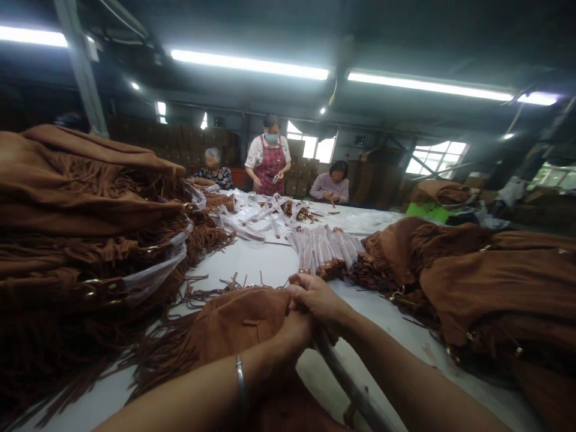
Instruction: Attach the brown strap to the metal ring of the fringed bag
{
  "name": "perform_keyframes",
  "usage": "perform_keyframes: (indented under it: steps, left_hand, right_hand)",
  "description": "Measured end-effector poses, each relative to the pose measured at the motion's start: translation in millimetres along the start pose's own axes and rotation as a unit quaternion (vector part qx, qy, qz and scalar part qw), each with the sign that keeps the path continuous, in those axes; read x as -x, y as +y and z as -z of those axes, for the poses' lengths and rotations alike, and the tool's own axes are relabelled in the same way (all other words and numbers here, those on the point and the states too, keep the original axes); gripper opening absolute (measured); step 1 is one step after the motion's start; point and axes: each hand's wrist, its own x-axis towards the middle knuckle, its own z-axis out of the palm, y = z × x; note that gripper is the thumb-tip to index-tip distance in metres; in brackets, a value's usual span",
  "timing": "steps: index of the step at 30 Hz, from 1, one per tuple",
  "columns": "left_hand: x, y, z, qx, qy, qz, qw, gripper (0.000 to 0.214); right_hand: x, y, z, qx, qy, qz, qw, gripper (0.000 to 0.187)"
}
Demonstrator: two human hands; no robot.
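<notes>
A brown suede-like bag (238,315) with long fringe lies on the white table in front of me. My left hand (293,331), with a bracelet on its wrist, is closed at the bag's right edge. Right against it, my right hand (321,303) pinches a small brown strap end (294,280) that sticks up above the fingers. A greyish, wrapped-looking strap (344,375) runs from beneath the hands toward the bottom right. The fingers overlap, so exactly what the left one grips is partly hidden.
Tall stacks of fringed brown bags stand at left (90,210) and right (490,282). Ahead lies a row of plastic-wrapped straps (324,246), with loose wrapped straps (265,216) behind. Across the table, a person in a checked apron (272,162) stands between two seated people.
</notes>
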Motion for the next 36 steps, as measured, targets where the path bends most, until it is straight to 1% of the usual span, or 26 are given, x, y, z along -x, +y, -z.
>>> perform_keyframes:
  steps: [1,2,3,4,5,6,7,9,10,12,13,15,17,19,21,24,26,28,31,34,36]
  left_hand:
    - [3,5,9.5,-0.069,-0.044,0.011,0.997,0.027]
    - [5,11,19.7,-0.151,-0.094,0.015,0.984,0.025]
    - [7,18,30.1,-0.271,-0.153,0.001,0.95,0.022]
    - [8,24,40.2,-0.385,-0.184,-0.025,0.904,0.019]
    - [7,29,49.6,-0.461,-0.186,-0.053,0.866,0.018]
    - [3,34,58.0,-0.501,-0.171,-0.074,0.845,0.019]
    - [-3,36,65.2,-0.508,-0.142,-0.084,0.845,0.021]
    - [-21,38,76.0,-0.483,-0.089,-0.077,0.867,0.028]
    - [-31,38,79.8,-0.475,-0.066,-0.07,0.875,0.032]
    - [-53,36,84.7,-0.48,-0.024,-0.071,0.874,0.034]
    - [-63,36,86.1,-0.489,-0.004,-0.077,0.869,0.033]
    - [-81,36,86.8,-0.515,0.027,-0.089,0.852,0.028]
    - [-96,36,85.3,-0.548,0.046,-0.096,0.83,0.023]
    - [-108,33,82.4,-0.578,0.048,-0.092,0.809,0.022]
    - [-119,27,79.5,-0.599,0.027,-0.071,0.797,0.021]
    - [-134,17,78.2,-0.607,-0.033,-0.023,0.794,0.021]
    - [-140,15,79.8,-0.592,-0.082,0.007,0.801,0.023]
    - [-141,18,82.3,-0.565,-0.135,0.038,0.813,0.027]
    - [-132,30,85.3,-0.51,-0.198,0.06,0.835,0.036]
    - [-118,43,84.7,-0.414,-0.248,0.064,0.873,0.039]
    - [-108,45,82.2,-0.362,-0.258,0.061,0.893,0.038]
  right_hand:
    - [2,6,4,-0.035,-0.005,-0.006,0.999,0.013]
    - [5,13,10,-0.073,-0.015,-0.015,0.997,0.017]
    - [8,18,17,-0.106,-0.03,-0.026,0.994,0.021]
    - [12,23,25,-0.13,-0.047,-0.039,0.99,0.024]
    - [15,28,31,-0.14,-0.064,-0.052,0.987,0.026]
    - [18,32,37,-0.136,-0.077,-0.064,0.986,0.025]
    - [21,36,40,-0.128,-0.087,-0.074,0.985,0.024]
    - [23,45,43,-0.114,-0.099,-0.09,0.984,0.021]
    - [22,51,43,-0.104,-0.098,-0.096,0.985,0.02]
    - [17,65,40,-0.061,-0.076,-0.087,0.991,0.016]
    - [13,73,39,-0.026,-0.056,-0.071,0.996,0.013]
    - [6,93,35,0.072,0.002,-0.037,0.997,0.013]
    - [0,112,31,0.175,0.067,-0.032,0.982,0.015]
    - [-2,126,26,0.248,0.112,-0.047,0.961,0.014]
    - [-2,132,23,0.274,0.121,-0.049,0.953,0.016]
    - [-1,134,25,0.244,0.12,-0.032,0.962,0.019]
    - [0,133,30,0.198,0.125,-0.021,0.972,0.024]
    - [1,133,34,0.13,0.115,-0.018,0.985,0.028]
    - [3,134,39,-0.014,0.071,-0.038,0.997,0.027]
    - [7,131,44,-0.154,0.043,-0.063,0.985,0.03]
    - [11,123,49,-0.216,0.038,-0.065,0.974,0.034]
